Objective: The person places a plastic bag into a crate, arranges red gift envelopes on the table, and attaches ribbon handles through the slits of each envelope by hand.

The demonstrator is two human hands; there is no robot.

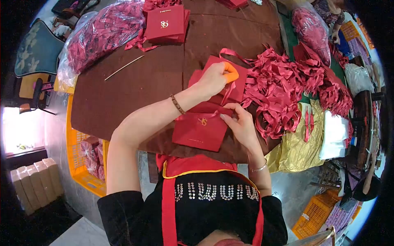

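A small red paper bag with a gold logo lies near the table's front edge. My right hand is closed at its upper right corner, thumb on the front and fingers behind the rim. Above it, my left hand, with orange covers on its fingertips, is curled in a pinch. A red ribbon runs down from these fingers toward the bag's top; the exact grip is partly hidden. Under and beyond my left hand are more red bags. To the right lies a large heap of red ribbons.
A brown cloth covers the table, with a thin stick on it. Stacked bags and a plastic sack of ribbons are at the back left. An orange crate stands below left. Another person's arm shows far right.
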